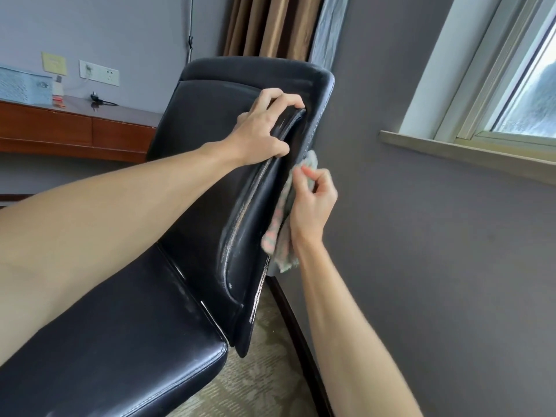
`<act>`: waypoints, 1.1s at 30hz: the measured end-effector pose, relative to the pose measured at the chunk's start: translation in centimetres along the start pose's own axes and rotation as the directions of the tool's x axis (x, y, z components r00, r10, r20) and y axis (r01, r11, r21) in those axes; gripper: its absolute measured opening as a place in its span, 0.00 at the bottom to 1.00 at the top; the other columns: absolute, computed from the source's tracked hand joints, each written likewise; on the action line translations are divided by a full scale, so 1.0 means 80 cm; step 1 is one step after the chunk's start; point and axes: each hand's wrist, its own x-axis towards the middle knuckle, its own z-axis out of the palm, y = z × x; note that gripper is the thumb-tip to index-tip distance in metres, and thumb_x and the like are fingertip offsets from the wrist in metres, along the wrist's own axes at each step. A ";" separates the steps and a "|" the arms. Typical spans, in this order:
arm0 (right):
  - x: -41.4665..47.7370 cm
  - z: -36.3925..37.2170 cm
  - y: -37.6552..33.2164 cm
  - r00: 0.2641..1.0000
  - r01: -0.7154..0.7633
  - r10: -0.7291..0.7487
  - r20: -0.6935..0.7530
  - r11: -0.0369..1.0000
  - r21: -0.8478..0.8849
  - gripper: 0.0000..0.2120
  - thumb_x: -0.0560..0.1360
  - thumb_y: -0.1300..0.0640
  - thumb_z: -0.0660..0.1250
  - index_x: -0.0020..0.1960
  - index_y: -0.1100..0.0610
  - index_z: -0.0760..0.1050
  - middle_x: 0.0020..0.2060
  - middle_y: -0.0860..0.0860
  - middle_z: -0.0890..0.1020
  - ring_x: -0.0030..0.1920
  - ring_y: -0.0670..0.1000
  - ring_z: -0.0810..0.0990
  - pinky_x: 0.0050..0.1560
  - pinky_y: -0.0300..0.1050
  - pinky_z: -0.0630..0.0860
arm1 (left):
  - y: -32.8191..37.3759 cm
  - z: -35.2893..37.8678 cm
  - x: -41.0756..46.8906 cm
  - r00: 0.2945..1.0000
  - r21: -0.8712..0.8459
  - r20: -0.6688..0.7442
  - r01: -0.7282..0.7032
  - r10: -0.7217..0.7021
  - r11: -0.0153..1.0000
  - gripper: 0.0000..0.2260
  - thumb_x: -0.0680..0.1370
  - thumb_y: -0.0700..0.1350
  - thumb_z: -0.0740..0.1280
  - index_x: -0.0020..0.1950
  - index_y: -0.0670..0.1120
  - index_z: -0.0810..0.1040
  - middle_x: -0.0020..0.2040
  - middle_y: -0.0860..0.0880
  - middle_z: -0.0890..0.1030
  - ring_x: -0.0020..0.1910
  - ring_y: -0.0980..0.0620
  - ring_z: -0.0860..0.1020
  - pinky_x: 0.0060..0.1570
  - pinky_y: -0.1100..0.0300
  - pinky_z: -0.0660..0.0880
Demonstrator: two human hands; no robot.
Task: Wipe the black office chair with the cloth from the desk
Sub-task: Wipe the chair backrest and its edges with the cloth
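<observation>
no readable text, labels, numbers or signs anywhere

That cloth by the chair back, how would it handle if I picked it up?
Probably floppy: the cloth droops in folds below the right hand pinching it. Likely light, since a few fingers hold it. Its textured surface should grip rather than slip.

- The black office chair (120, 341) is cut off by the bottom and left edges. Its base is out of view, and the rear of its back faces away.
- The cloth (281, 218) is partly hidden behind the back's side edge and inside the right hand (313, 203) that grips it.
- How far the fingers of the left hand (261, 127) reach under the raised padding edge cannot be told.
- The tabletop (126, 111) runs off the left edge and behind the chair. The small items (59, 91) beside the white box (25, 85) are too small to tell.
- The window (526, 94) is cut by the right edge, and the view through it is blurred.
</observation>
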 end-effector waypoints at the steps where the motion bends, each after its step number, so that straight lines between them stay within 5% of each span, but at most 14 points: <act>1: -0.020 -0.007 0.015 0.999 -0.035 0.035 0.005 0.999 -0.011 0.12 0.75 0.61 0.69 0.35 0.56 0.71 0.31 0.40 0.72 0.35 0.40 0.70 0.41 0.35 0.69 | 0.000 0.000 0.000 1.000 0.002 -0.001 0.003 -0.003 1.000 0.32 0.61 0.44 0.66 0.63 0.63 0.65 0.63 0.60 0.60 0.60 0.51 0.68 0.66 0.42 0.63; 5: -0.055 -0.020 0.040 0.993 -0.119 0.120 0.017 0.992 -0.036 0.10 0.75 0.60 0.70 0.37 0.59 0.73 0.32 0.41 0.74 0.36 0.40 0.71 0.42 0.34 0.69 | 0.006 0.003 -0.003 1.000 -0.007 -0.022 0.014 -0.014 1.000 0.32 0.61 0.43 0.66 0.63 0.61 0.66 0.64 0.57 0.61 0.60 0.54 0.68 0.66 0.41 0.63; 9: -0.009 0.000 -0.003 0.999 -0.029 0.029 0.012 0.998 -0.052 0.15 0.74 0.61 0.70 0.32 0.52 0.69 0.28 0.39 0.72 0.33 0.39 0.69 0.39 0.34 0.68 | 0.009 0.004 -0.004 0.997 -0.014 -0.066 0.030 -0.031 0.999 0.30 0.62 0.41 0.66 0.63 0.59 0.67 0.65 0.56 0.62 0.62 0.53 0.69 0.65 0.41 0.64; 13: 0.025 0.008 -0.025 1.000 0.002 -0.002 -0.012 1.000 -0.018 0.08 0.73 0.59 0.70 0.36 0.54 0.75 0.35 0.44 0.79 0.37 0.41 0.75 0.44 0.36 0.73 | 0.011 0.004 -0.006 0.998 -0.021 -0.059 0.022 -0.023 1.000 0.30 0.61 0.41 0.66 0.61 0.60 0.68 0.65 0.57 0.62 0.63 0.51 0.69 0.64 0.41 0.66; 16: -0.005 -0.002 -0.002 1.000 -0.007 0.006 -0.005 0.999 -0.033 0.10 0.74 0.59 0.70 0.35 0.54 0.72 0.32 0.41 0.74 0.36 0.40 0.72 0.42 0.34 0.70 | 0.011 0.005 -0.008 0.998 -0.039 -0.060 0.020 -0.022 0.999 0.30 0.60 0.42 0.66 0.60 0.62 0.67 0.63 0.58 0.63 0.62 0.49 0.70 0.64 0.42 0.67; 24: -0.133 -0.044 0.096 0.964 -0.263 0.265 0.004 0.958 -0.118 0.09 0.75 0.61 0.69 0.37 0.56 0.73 0.32 0.39 0.75 0.36 0.39 0.72 0.41 0.32 0.69 | 0.013 0.009 -0.007 0.996 -0.035 -0.087 0.031 -0.034 0.999 0.30 0.60 0.42 0.65 0.60 0.62 0.68 0.61 0.60 0.64 0.59 0.50 0.71 0.62 0.46 0.69; 33: -0.074 -0.020 0.058 0.972 -0.232 0.233 -0.038 0.972 0.048 0.01 0.73 0.61 0.70 0.43 0.56 0.79 0.38 0.42 0.81 0.43 0.41 0.78 0.50 0.37 0.74 | 0.004 0.015 -0.010 0.992 -0.044 -0.123 -0.033 0.028 0.998 0.32 0.62 0.42 0.63 0.67 0.58 0.68 0.68 0.56 0.64 0.67 0.55 0.67 0.68 0.43 0.63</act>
